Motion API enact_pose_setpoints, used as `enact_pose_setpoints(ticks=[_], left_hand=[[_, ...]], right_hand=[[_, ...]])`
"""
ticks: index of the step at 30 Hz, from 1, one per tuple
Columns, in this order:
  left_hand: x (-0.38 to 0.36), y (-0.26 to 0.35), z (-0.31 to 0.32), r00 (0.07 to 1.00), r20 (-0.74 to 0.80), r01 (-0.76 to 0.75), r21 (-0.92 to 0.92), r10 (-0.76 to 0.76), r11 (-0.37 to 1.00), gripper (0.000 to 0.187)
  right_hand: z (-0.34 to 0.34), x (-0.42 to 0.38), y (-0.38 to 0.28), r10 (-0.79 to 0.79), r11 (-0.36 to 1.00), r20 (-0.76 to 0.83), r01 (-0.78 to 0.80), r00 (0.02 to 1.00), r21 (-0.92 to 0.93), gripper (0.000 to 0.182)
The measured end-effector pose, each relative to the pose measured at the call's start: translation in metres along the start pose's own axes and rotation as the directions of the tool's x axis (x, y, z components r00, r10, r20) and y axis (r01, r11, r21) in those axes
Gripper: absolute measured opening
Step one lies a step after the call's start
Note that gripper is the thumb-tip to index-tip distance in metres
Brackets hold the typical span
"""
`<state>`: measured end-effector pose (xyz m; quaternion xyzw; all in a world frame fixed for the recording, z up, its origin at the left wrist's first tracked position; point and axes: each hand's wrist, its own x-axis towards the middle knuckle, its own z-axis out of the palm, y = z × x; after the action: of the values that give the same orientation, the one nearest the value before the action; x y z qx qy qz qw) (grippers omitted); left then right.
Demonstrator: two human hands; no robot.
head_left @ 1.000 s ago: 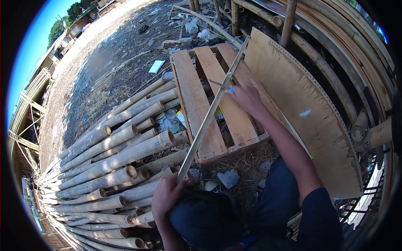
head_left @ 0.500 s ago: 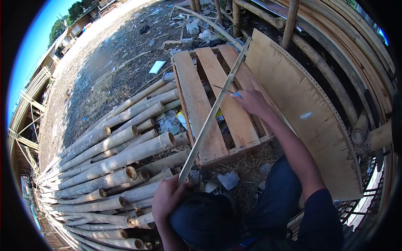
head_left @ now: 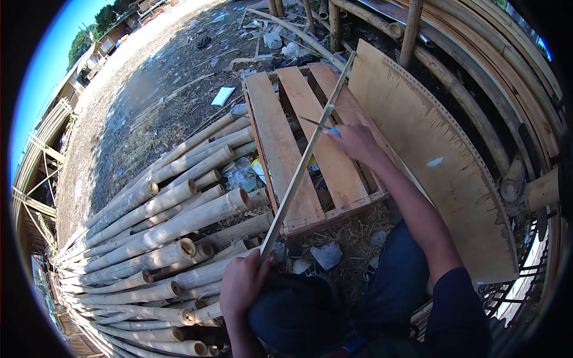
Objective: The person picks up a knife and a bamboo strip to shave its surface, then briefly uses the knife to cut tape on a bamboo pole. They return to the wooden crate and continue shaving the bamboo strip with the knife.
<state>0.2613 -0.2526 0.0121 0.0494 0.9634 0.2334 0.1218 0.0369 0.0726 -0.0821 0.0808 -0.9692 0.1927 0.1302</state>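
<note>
A long, narrow bamboo strip slants from my lap up across a wooden pallet. Its lower end is gripped in my left hand, fingers closed round it beside my knee. My right hand is closed on a knife with a bit of blue showing at the handle. The thin blade lies across the strip's upper part, pointing left; whether it cuts into the strip I cannot make out. The strip's far end is by the top corner of a plywood sheet.
Cut bamboo poles are stacked on the left, open ends toward me. Further poles and long timber lie at right beyond the plywood. Stones and straw lie near my feet. Litter dots the ground ahead.
My right hand and the knife have shifted slightly left and up along the strip. My left hand has moved a little right, and the strip appears turned more edge-on.
</note>
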Motion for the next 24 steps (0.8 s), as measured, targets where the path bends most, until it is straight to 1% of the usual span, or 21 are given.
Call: enact_pose_setpoints(ticks=[1, 2, 4, 5, 7, 8, 10, 11, 13, 14, 16, 17, 19, 20, 22, 23, 24], left_hand=[[0.001, 0.000, 0.000, 1.000, 0.003, -0.001, -0.003, 0.001, 1.000, 0.031], [0.002, 0.001, -0.001, 1.000, 0.003, 0.000, -0.008, 0.000, 1.000, 0.031], [0.000, 0.001, 0.000, 1.000, 0.006, -0.002, -0.010, 0.002, 1.000, 0.031], [-0.001, 0.001, 0.001, 1.000, 0.011, -0.002, -0.006, 0.002, 1.000, 0.031], [0.000, -0.001, -0.001, 1.000, 0.011, 0.005, -0.002, -0.005, 1.000, 0.032], [0.001, -0.001, -0.002, 0.999, 0.030, 0.026, -0.042, -0.025, 0.999, 0.032], [0.002, 0.000, -0.001, 0.998, 0.055, 0.046, -0.083, -0.041, 0.996, 0.032], [0.002, 0.001, -0.001, 0.999, 0.033, 0.018, -0.058, -0.016, 0.998, 0.032], [0.000, 0.001, 0.000, 1.000, 0.014, -0.014, -0.024, 0.014, 1.000, 0.031], [-0.001, 0.001, 0.000, 0.999, -0.007, -0.032, -0.019, 0.032, 0.999, 0.031], [-0.001, 0.001, 0.001, 0.998, -0.032, -0.049, -0.016, 0.049, 0.999, 0.031], [0.000, 0.000, 0.001, 0.999, -0.019, -0.033, -0.022, 0.033, 0.999, 0.030], [0.002, 0.001, 0.001, 1.000, -0.003, -0.022, -0.025, 0.022, 0.999, 0.030], [0.002, 0.003, 0.001, 1.000, 0.001, -0.022, 0.005, 0.022, 1.000, 0.030], [0.000, 0.007, 0.001, 1.000, 0.007, -0.024, 0.038, 0.023, 0.999, 0.030], [-0.001, 0.010, 0.000, 0.999, -0.010, -0.043, 0.048, 0.043, 0.998, 0.030], [-0.001, 0.011, 0.000, 0.998, -0.027, -0.059, 0.056, 0.061, 0.997, 0.030]], right_hand=[[-0.001, -0.006, -0.005, -0.052, 0.999, 0.014, 0.052, 0.999, 0.010, 0.051], [-0.001, -0.002, 0.002, -0.048, 0.999, 0.019, 0.048, 0.999, 0.007, 0.051], [-0.004, 0.011, 0.017, 0.181, 0.981, -0.020, -0.182, 0.983, -0.066, 0.051], [-0.002, 0.010, 0.021, 0.181, 0.981, -0.024, -0.182, 0.983, -0.065, 0.051], [-0.007, 0.003, 0.013, 0.076, 0.996, 0.060, -0.073, 0.995, -0.050, 0.051], [-0.007, 0.000, 0.006, 0.070, 0.996, 0.064, -0.067, 0.996, -0.051, 0.051], [-0.003, -0.007, -0.003, -0.056, 0.998, 0.072, 0.057, 0.996, -0.009, 0.051], [-0.002, -0.003, 0.004, -0.053, 0.998, 0.076, 0.054, 0.996, -0.010, 0.051], [-0.002, 0.011, 0.022, 0.163, 0.986, -0.019, -0.163, 0.987, -0.027, 0.051], [0.000, 0.009, 0.024, 0.162, 0.986, -0.022, -0.162, 0.987, -0.025, 0.051], [-0.001, 0.002, 0.020, 0.060, 0.994, 0.071, -0.066, 0.996, 0.082, 0.051], [-0.001, -0.001, 0.017, 0.057, 0.995, 0.070, -0.063, 0.996, 0.079, 0.051], [-0.004, -0.006, 0.008, 0.000, 0.997, 0.086, -0.007, 0.996, 0.081, 0.051], [-0.006, -0.003, 0.012, 0.004, 0.997, 0.089, -0.011, 0.996, 0.081, 0.051], [-0.013, 0.007, 0.019, 0.183, 0.983, 0.080, -0.184, 0.980, 0.008, 0.051], [-0.011, 0.004, 0.017, 0.182, 0.983, 0.075, -0.183, 0.980, 0.009, 0.051], [-0.012, -0.001, 0.005, 0.119, 0.991, 0.111, -0.125, 0.987, 0.046, 0.052]])
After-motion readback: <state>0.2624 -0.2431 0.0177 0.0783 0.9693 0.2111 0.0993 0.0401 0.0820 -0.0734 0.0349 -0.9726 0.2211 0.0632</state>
